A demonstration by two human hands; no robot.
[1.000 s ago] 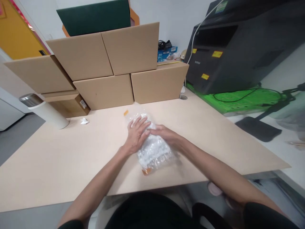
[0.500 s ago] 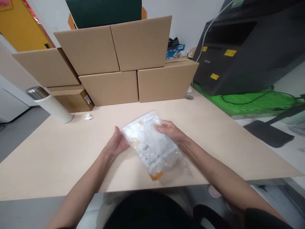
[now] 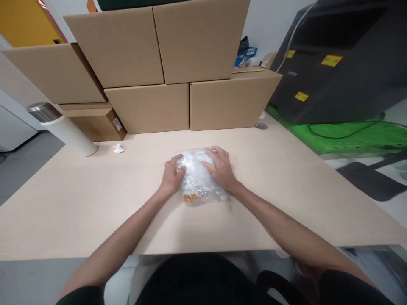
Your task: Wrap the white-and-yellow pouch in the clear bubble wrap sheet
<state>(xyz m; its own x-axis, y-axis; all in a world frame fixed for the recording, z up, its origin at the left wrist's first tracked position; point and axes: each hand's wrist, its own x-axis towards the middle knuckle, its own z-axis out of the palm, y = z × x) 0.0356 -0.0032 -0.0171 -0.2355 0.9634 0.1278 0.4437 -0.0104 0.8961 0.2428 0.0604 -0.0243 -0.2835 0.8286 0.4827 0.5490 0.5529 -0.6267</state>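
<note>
A package in clear bubble wrap (image 3: pixel 195 176) lies at the middle of the table, a strip of orange tape on its near edge. What the wrap encloses is pale and cannot be made out through the glare. My left hand (image 3: pixel 173 174) grips the package's left side, thumb over the top and fingers along the edge. On the right side, my right hand (image 3: pixel 221 167) holds it with bent fingers over the top.
Cardboard boxes (image 3: pixel 146 110) are stacked along the table's (image 3: pixel 95 212) back. A white bottle (image 3: pixel 70 135) with a metal cap and a crumpled white scrap (image 3: pixel 118 148) stand at left. At right, a dark printer (image 3: pixel 333 84) rests above a green surface (image 3: pixel 343 140).
The package has moved away from me and down onto the table, turning straighter. Both hands have shifted with it, now at its left and right sides. The view has tilted slightly.
</note>
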